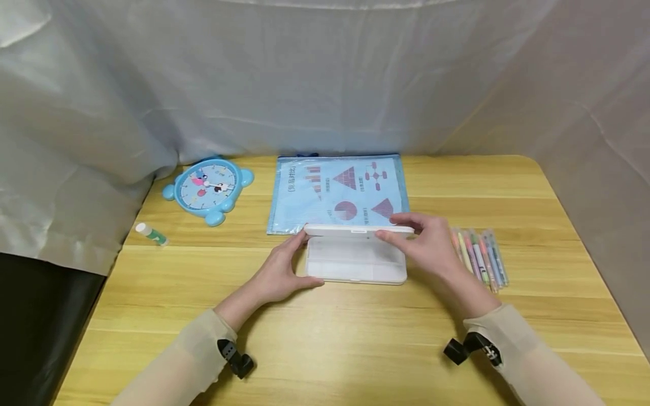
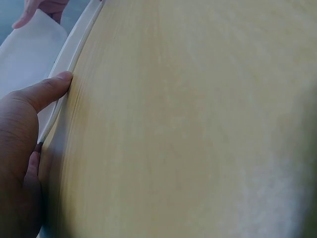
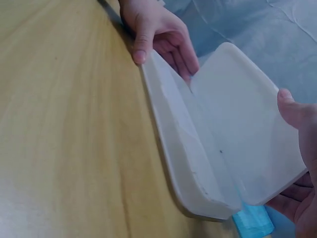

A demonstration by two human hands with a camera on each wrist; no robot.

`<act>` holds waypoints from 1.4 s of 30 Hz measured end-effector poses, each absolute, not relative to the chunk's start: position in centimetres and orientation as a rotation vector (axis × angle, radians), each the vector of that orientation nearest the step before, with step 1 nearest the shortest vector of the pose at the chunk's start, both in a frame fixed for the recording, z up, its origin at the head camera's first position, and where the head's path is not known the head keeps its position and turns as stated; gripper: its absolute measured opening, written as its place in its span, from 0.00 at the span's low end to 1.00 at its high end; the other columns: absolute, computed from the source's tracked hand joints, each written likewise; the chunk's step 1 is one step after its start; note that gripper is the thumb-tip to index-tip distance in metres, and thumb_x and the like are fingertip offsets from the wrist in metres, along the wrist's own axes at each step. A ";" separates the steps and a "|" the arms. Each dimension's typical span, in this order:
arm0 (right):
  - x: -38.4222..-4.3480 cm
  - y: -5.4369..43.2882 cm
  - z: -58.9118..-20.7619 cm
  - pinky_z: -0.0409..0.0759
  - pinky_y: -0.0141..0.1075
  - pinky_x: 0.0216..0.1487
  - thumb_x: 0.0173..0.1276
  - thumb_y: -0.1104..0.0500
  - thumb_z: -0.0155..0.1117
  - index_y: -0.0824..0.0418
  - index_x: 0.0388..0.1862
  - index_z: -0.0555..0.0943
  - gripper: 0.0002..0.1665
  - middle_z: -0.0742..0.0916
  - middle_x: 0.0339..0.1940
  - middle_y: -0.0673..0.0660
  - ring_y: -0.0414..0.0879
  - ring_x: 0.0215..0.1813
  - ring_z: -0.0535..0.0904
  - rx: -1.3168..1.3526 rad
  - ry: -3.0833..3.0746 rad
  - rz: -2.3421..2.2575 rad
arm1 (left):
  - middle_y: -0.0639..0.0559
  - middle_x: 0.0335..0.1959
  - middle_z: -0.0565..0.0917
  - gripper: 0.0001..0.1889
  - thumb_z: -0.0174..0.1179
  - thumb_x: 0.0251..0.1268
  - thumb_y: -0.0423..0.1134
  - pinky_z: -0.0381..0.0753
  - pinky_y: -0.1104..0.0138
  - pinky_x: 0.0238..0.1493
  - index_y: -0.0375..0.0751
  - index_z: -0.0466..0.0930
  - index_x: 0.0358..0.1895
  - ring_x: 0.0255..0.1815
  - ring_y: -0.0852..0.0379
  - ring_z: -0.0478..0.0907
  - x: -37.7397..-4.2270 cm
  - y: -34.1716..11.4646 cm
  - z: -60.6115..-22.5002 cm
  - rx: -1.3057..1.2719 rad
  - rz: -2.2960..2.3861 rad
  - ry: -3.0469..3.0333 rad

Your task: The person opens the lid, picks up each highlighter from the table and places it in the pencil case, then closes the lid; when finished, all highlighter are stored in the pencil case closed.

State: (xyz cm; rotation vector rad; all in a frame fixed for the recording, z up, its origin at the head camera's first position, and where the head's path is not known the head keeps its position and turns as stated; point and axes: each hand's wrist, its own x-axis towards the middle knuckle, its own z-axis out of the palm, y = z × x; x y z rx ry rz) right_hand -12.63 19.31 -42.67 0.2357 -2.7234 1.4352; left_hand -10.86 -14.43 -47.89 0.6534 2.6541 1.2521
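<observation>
A white plastic pencil case (image 1: 350, 269) lies on the table with its lid (image 3: 242, 119) raised and its inside showing bare. My left hand (image 1: 276, 275) grips the left end of the case, thumb at the front edge and fingers round the back corner. In the left wrist view that thumb (image 2: 52, 89) presses on the rim. My right hand (image 1: 431, 242) pinches the lid near its right end, with the thumb on the inner face and the fingers behind. Some of the right fingers are hidden by the lid in the right wrist view.
Behind the case lies a blue zip document pouch (image 1: 317, 197) with printed charts. A blue toy clock (image 1: 208, 186) and a glue stick (image 1: 151, 233) are at the left. Several colored markers (image 1: 479, 256) lie beside my right forearm. A grey curtain (image 1: 325, 79) hangs behind the table.
</observation>
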 end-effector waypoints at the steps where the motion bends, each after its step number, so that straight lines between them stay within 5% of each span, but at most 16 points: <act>1: -12.7 19.4 -42.6 0.84 0.52 0.56 0.63 0.39 0.81 0.65 0.55 0.89 0.35 0.92 0.51 0.59 0.52 0.55 0.87 0.227 -2.722 1.425 | 0.48 0.79 0.70 0.63 0.85 0.50 0.54 0.56 0.52 0.80 0.40 0.55 0.85 0.82 0.48 0.60 -10.8 -14.4 -47.9 0.654 1.256 2.652; 14: -13.8 19.7 -41.5 0.84 0.25 0.42 0.70 0.51 0.78 0.67 0.53 0.90 0.22 0.93 0.47 0.60 0.52 0.44 0.90 0.274 -2.615 1.429 | 0.50 0.79 0.70 0.67 0.85 0.50 0.53 0.55 0.52 0.81 0.32 0.48 0.85 0.83 0.48 0.57 -10.5 -14.9 -48.0 0.655 1.231 2.675; 42: -16.7 19.5 -41.7 0.79 0.25 0.34 0.75 0.57 0.72 0.66 0.44 0.93 0.12 0.93 0.39 0.61 0.52 0.38 0.88 0.239 -2.618 1.387 | 0.52 0.78 0.72 0.68 0.85 0.51 0.55 0.54 0.52 0.81 0.35 0.46 0.86 0.82 0.49 0.60 -11.0 -14.5 -48.2 0.675 1.248 2.665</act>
